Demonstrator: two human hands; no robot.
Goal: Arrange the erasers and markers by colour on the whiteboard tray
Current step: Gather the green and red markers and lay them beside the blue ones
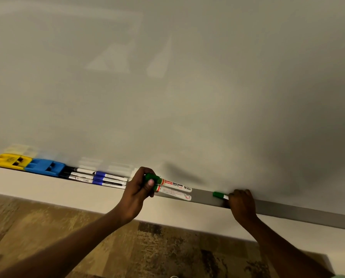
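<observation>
**Item under handling.** Two green-capped markers (173, 184) lie side by side on the tray (298, 211), just right of the blue markers (111, 179). The left hand (136, 190) is curled round their cap ends, thumb pressed on the caps. A third green marker (217, 194) lies well apart to the right. The right hand (242, 201) is closed over its barrel, leaving only the cap end showing.

**Assessment.** The markers appear light, rigid and smooth, and likely to roll. A mid-barrel hold looks steadier, since caps may pull off.

**Surroundings.** To the left sit the black markers (81, 173), blue eraser (45, 167) and yellow eraser (11, 161). The whiteboard (187, 77) stands behind.
</observation>
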